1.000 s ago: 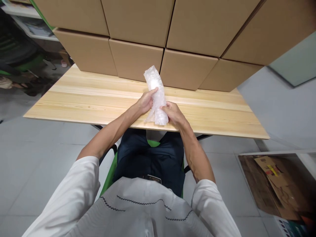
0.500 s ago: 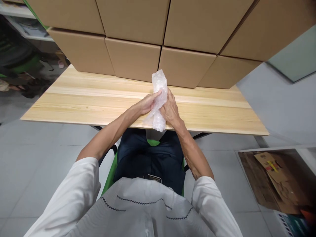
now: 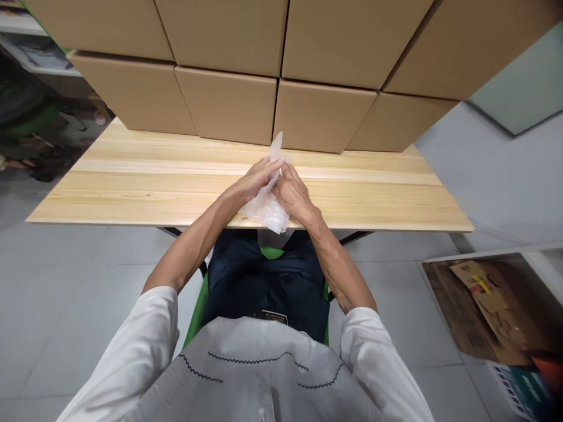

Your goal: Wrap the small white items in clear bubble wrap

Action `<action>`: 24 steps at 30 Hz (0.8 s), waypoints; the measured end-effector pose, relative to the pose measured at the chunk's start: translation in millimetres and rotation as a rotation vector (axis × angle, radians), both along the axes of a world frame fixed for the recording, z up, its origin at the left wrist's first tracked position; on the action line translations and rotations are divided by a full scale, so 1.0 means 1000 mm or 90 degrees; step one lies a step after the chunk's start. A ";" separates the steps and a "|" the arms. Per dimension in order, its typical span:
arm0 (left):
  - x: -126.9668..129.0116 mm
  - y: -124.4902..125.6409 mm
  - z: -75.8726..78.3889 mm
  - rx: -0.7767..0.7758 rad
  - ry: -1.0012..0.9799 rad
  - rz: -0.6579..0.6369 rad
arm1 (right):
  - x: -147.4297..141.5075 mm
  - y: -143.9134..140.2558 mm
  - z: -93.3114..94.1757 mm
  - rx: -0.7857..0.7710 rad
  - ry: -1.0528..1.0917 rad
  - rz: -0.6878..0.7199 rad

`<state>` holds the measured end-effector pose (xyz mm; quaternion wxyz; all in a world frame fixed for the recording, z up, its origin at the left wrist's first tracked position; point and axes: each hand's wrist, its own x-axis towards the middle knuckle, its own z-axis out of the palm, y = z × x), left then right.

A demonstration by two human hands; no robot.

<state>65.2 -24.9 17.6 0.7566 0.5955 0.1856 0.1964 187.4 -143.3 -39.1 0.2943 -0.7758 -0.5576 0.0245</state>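
Observation:
A crumpled piece of translucent bubble wrap [image 3: 269, 212] is held between both hands over the front edge of the wooden table [image 3: 145, 187]. My left hand [image 3: 258, 179] presses on it from the left, fingers together and pointing toward the right hand. My right hand [image 3: 292, 190] grips it from the right with curled fingers. One tip of the wrap sticks up past the fingertips, and a wider part spreads out below, near the table edge. Whether anything lies inside the wrap is hidden.
Stacked cardboard boxes [image 3: 229, 105] form a wall along the table's far side. At the lower right, flattened cardboard [image 3: 488, 299] lies in an open white-edged container. A green chair [image 3: 197, 308] is under me. Shelves [image 3: 39, 64] stand at the far left.
The bubble wrap has gone from a long upright roll to a more bunched shape, flared at the bottom. Both hands have come closer together and slightly left in view.

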 end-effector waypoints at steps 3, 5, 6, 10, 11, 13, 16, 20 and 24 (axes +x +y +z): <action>-0.005 0.010 -0.001 0.103 0.037 0.044 | -0.002 0.003 0.000 -0.028 0.005 0.002; -0.005 0.019 -0.005 0.157 0.059 0.056 | -0.003 0.004 0.000 -0.034 0.006 0.002; -0.005 0.024 -0.007 0.177 0.067 0.060 | -0.003 0.004 0.000 -0.033 0.007 -0.003; -0.002 0.036 -0.015 0.216 0.044 0.079 | 0.000 -0.001 0.004 -0.022 0.007 -0.015; -0.002 0.038 -0.016 0.222 0.042 0.085 | 0.002 -0.004 0.006 -0.019 0.009 -0.012; -0.002 0.041 -0.017 0.233 0.058 0.093 | 0.009 -0.010 0.013 -0.015 0.023 -0.008; -0.002 0.046 -0.019 0.235 0.088 0.100 | 0.024 -0.025 0.026 0.004 0.063 0.003; 0.000 0.052 -0.023 0.234 0.077 0.104 | 0.047 -0.050 0.033 0.055 0.155 -0.018; -0.001 0.055 -0.025 0.213 0.068 0.118 | 0.068 -0.076 0.028 0.090 0.264 -0.064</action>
